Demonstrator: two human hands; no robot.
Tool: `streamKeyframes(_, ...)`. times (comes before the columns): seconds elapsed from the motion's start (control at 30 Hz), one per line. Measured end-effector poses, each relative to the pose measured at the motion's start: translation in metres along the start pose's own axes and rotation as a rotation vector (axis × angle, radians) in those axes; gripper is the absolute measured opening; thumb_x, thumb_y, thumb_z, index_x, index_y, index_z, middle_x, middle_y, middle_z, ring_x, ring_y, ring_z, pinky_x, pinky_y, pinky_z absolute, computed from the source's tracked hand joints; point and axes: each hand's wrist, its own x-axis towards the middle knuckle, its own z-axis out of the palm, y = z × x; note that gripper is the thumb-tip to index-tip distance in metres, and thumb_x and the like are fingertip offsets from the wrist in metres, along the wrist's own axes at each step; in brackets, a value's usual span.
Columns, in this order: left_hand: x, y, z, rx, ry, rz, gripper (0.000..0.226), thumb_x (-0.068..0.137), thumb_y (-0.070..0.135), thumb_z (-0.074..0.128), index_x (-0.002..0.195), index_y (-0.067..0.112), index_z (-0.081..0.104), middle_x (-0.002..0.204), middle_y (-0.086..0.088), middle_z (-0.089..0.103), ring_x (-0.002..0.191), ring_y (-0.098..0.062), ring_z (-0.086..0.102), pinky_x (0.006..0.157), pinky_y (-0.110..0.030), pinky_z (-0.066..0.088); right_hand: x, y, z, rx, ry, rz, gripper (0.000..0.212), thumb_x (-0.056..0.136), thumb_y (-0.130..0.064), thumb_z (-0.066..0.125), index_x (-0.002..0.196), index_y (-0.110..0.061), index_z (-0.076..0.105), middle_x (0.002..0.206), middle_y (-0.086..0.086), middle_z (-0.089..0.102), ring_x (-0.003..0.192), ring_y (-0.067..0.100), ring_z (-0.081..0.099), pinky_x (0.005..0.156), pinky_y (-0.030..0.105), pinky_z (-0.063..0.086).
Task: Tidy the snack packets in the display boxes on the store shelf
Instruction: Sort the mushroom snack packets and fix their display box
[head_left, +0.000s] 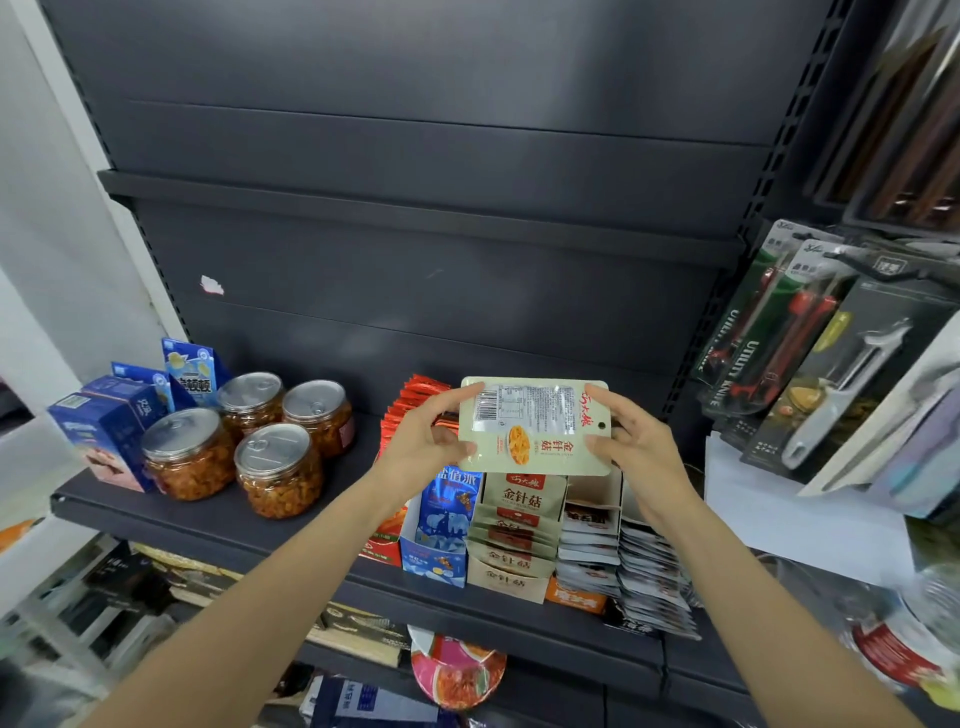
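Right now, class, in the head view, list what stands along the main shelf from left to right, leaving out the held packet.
Blue cartons → clear jars with metal lids → red packets → blue display box → beige display box → white display box of dark packets → loose row of dark packets.

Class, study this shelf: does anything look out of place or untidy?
Yes. The black-and-white packets at the right end fan out loosely over the shelf edge instead of standing in a box. Both hands, left hand and right hand, hold a beige packet sideways.
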Motion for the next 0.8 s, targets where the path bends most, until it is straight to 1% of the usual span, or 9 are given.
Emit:
streamKeyframes(0.1,0.000,-0.002,-0.001,0.108,0.017,0.075,0.065,0.083,-0.008,0.063,0.122,0.043,0.049,0.127,0.005,0.055,0.093,-0.021,0.065,0.073,-0.026,0.058,-0.002,0.002,0.001,0.006,0.016,-0.023,0.057,0.082,0.014,0.056,0.123,-0.027,0.058,0.109,-0.011,0.067,0.100,0.008,0.065,0.075,0.022,0.055)
streamKeyframes(0.23,-0.004,-0.001,-0.003,0.208,0.012,0.167,0.069,0.083,-0.005,0.064,0.117,0.052,0.048,0.125,0.010,0.054,0.092,-0.020,0.063,0.075,-0.027,0.057,-0.006,0.005,0.001,0.036,0.062,-0.033,0.058,0.081,0.014,0.058,0.118,-0.031,0.060,0.107,-0.011,0.069,0.098,0.011,0.066,0.073,0.022,0.055)
streamKeyframes(0.33,-0.004,0.003,-0.002,0.227,0.027,0.177,0.067,0.083,-0.005,0.064,0.117,0.050,0.047,0.121,0.010,0.055,0.091,-0.016,0.063,0.073,-0.024,0.057,-0.008,0.004,0.000,0.027,0.059,-0.042,0.058,0.081,0.014,0.059,0.120,-0.029,0.060,0.100,-0.015,0.070,0.094,0.010,0.067,0.072,0.020,0.054)
streamKeyframes(0.43,-0.002,0.005,-0.003,0.230,0.036,0.173,0.066,0.083,-0.005,0.064,0.119,0.048,0.047,0.120,0.009,0.056,0.090,-0.017,0.062,0.073,-0.025,0.057,-0.007,0.001,0.000,0.020,0.062,-0.051,0.058,0.081,0.013,0.060,0.119,-0.032,0.059,0.105,-0.013,0.069,0.096,0.010,0.067,0.072,0.020,0.054)
streamKeyframes(0.57,0.000,0.003,-0.004,0.160,0.029,0.135,0.065,0.084,-0.008,0.061,0.122,0.042,0.048,0.124,0.006,0.056,0.094,-0.021,0.064,0.073,-0.028,0.058,-0.007,0.000,0.001,0.027,0.047,-0.058,0.057,0.082,0.012,0.058,0.122,-0.030,0.058,0.112,-0.009,0.067,0.098,0.007,0.066,0.078,0.022,0.055)
streamKeyframes(0.67,0.001,0.000,-0.005,0.054,0.021,0.055,0.062,0.086,-0.011,0.055,0.121,0.039,0.051,0.122,0.007,0.057,0.089,-0.010,0.065,0.069,-0.022,0.056,-0.007,-0.002,0.001,0.043,0.049,-0.038,0.052,0.088,0.009,0.048,0.114,-0.033,0.063,0.116,-0.011,0.065,0.110,0.009,0.060,0.090,0.030,0.052)
streamKeyframes(0.7,0.002,-0.001,-0.005,0.001,0.014,0.016,0.060,0.087,-0.012,0.053,0.121,0.037,0.053,0.122,0.008,0.058,0.091,-0.007,0.065,0.070,-0.022,0.056,-0.008,-0.004,0.000,0.043,0.055,-0.036,0.053,0.088,0.010,0.044,0.109,-0.034,0.066,0.117,-0.011,0.065,0.114,0.010,0.057,0.094,0.032,0.049)
streamKeyframes(0.73,0.005,-0.002,-0.006,-0.059,0.006,-0.029,0.059,0.087,-0.013,0.050,0.121,0.035,0.056,0.123,0.007,0.059,0.095,-0.007,0.065,0.074,-0.027,0.057,-0.009,-0.006,0.000,0.030,0.062,-0.047,0.055,0.087,0.011,0.041,0.105,-0.033,0.068,0.116,-0.011,0.065,0.115,0.011,0.056,0.095,0.033,0.049)
streamKeyframes(0.8,0.009,-0.004,-0.006,-0.200,-0.019,-0.123,0.055,0.086,-0.014,0.045,0.117,0.029,0.062,0.123,0.002,0.062,0.105,-0.015,0.063,0.085,-0.039,0.055,-0.012,-0.011,-0.002,-0.056,0.062,-0.107,0.053,0.087,0.014,0.043,0.100,-0.032,0.067,0.112,-0.009,0.067,0.110,0.009,0.060,0.090,0.025,0.051)
